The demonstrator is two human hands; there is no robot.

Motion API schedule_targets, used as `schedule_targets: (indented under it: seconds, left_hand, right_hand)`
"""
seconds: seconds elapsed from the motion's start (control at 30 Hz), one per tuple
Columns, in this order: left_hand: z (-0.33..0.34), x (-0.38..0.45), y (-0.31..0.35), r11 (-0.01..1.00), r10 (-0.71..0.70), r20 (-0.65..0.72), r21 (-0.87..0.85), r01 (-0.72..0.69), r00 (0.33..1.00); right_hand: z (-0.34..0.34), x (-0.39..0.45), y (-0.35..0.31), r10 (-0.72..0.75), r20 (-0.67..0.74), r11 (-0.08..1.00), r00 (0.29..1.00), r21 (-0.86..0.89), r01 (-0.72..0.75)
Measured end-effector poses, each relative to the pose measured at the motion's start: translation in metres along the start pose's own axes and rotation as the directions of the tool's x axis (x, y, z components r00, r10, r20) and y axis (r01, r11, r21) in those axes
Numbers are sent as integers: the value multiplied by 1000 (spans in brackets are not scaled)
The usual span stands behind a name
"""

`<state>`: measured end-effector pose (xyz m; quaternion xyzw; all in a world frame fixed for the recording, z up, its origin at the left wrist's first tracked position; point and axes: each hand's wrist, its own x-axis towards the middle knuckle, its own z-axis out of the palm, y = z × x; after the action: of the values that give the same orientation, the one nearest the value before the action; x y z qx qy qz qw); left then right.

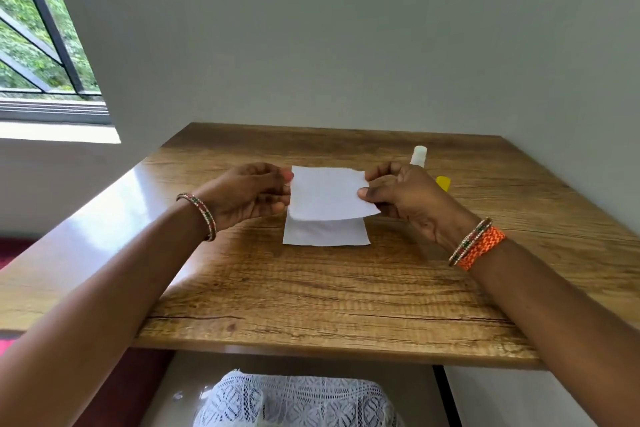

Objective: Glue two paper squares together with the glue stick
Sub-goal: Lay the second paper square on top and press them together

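Note:
I hold a white paper square by both side edges, a little above the wooden table. My left hand pinches its left edge and my right hand pinches its right edge. A second white paper square lies flat on the table right under it, its far part hidden by the held sheet. Behind my right hand stands the glue stick, white-tipped and mostly hidden. Its yellow cap lies beside it on the table.
A grey wall rises at the table's far edge and on the right. A barred window is at the upper left. White lace fabric shows below the table's near edge.

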<state>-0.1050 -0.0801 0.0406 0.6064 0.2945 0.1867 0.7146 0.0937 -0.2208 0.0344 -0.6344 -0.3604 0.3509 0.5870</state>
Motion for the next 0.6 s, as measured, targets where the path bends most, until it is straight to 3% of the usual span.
schedule_targets:
  seconds: [0.17, 0.37, 0.6]
  left_hand:
    - [5, -1, -6, 998, -66, -60, 17, 67, 996]
    - [12, 0, -7, 988, -72, -203, 120, 98, 976]
    - [16, 10, -6, 886, -13, -343, 431, 170, 939]
  right_hand:
    - [3, -2, 5, 52, 40, 998, 998, -25, -51]
    - [9, -5, 9, 69, -6, 975, 998, -210, -69]
    - [10, -2, 6, 48, -102, 919, 994, -385, -84]
